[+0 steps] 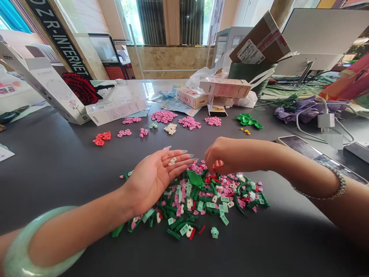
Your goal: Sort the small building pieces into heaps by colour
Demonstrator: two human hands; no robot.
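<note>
My left hand (152, 179) lies palm up with its fingers stretched out. A few small cream-white building pieces (172, 161) rest on those fingers. Under and beside it spreads a mixed pile of building pieces (198, 204) in dark green, mint, pink, red and white. Over the pile's far edge, my right hand (217, 156) points down with its fingers curled together. Its fingertips are partly hidden, so any piece between them cannot be made out. A larger green leaf-like piece (195, 179) sits between the hands. One mint piece (214, 232) lies apart at the near side.
Beyond the hands are sorted groups: red pieces (102, 138), pink pieces (163, 116), cream pieces (170, 129), green pieces (249, 120) and yellow pieces (245, 131). Boxes (226, 87) stand behind them. A phone (317, 154), a charger (326, 120) and purple flowers (308, 108) are at right.
</note>
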